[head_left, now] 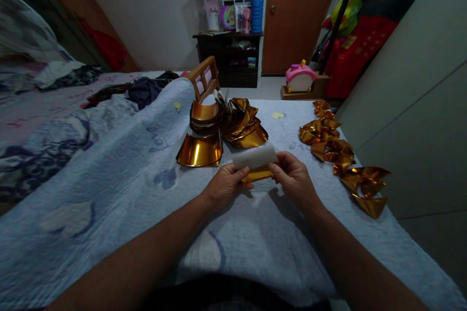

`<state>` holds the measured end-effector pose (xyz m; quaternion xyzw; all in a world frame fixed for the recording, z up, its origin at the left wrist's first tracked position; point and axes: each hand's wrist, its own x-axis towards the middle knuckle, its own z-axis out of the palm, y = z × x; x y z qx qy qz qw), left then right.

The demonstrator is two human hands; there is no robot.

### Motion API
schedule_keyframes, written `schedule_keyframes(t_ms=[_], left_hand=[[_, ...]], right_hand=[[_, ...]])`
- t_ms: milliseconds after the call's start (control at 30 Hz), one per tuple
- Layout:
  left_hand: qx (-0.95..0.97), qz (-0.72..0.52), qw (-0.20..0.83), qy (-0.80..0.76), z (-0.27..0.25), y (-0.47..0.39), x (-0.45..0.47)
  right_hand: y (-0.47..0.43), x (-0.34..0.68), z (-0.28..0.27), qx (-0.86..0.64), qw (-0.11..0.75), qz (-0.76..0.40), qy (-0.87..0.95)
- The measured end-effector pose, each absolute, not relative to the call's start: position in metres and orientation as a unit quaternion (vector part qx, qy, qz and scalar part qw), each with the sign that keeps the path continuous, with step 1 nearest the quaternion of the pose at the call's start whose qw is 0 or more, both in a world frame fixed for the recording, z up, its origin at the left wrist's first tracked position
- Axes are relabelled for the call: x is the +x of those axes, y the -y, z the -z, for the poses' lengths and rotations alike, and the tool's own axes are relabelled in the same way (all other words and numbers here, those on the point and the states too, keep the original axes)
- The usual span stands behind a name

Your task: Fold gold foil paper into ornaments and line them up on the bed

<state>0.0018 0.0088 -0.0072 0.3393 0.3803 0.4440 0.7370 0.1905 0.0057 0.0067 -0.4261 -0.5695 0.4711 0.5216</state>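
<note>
Where the grip is thin, slipping is the main risk

Because the left hand [225, 183] and the right hand [295, 176] pinch just the two ends of a small rectangular foil sheet [255, 157], shiny gold with a pale grey face, its middle has no visible support. If one thumb drags further than the other, the gold band along the near edge could skew and leave a crooked crease. Slick foil may also slide, and too hard a pinch could dent a corner.

The sheet is held over a light-blue quilted cover with heart patterns [251, 238], on the near side of a curled pile of shiny gold sheets [200, 149]. Should the knuckles push forward, that loose-looking pile might spread. A straggling row of folded gold foil pieces [332, 149] lies well to the right, close to the cover's edge, so a sweeping right forearm [346, 250] could knock some off.

The left forearm [146, 257] and its partner converge from the bottom corners, almost mirrored. The hands are apart from each other, each closed on its own end of the sheet, thumbs on the near side. Some right fingers are hidden behind it, so their exact hold cannot be told.
</note>
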Motion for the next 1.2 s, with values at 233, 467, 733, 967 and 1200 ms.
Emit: schedule_keyframes(t_ms=[233, 467, 733, 967, 1200], left_hand=[[0.341, -0.442, 0.735, -0.384, 0.0085, -0.0098, 0.0011], [0.337, -0.454, 0.728, -0.387, 0.0044, -0.0091, 0.003], [0.354, -0.452, 0.71, -0.408, 0.0025, -0.0086, 0.0031], [0.383, -0.472, 0.689, -0.395, -0.0006, -0.0053, 0.0011], [0.4, -0.478, 0.669, -0.404, 0.0014, -0.0061, -0.0002]], right_hand=[[-0.0094, 0.1918, 0.0042, -0.425, 0.525, -0.428, 0.6], [-0.008, 0.1962, -0.005, -0.471, 0.467, -0.419, 0.62], [-0.0131, 0.1986, 0.0014, -0.469, 0.452, -0.483, 0.585], [-0.0122, 0.1968, 0.0003, -0.482, 0.469, -0.462, 0.578], [-0.012, 0.1956, -0.0007, -0.486, 0.48, -0.453, 0.573]])
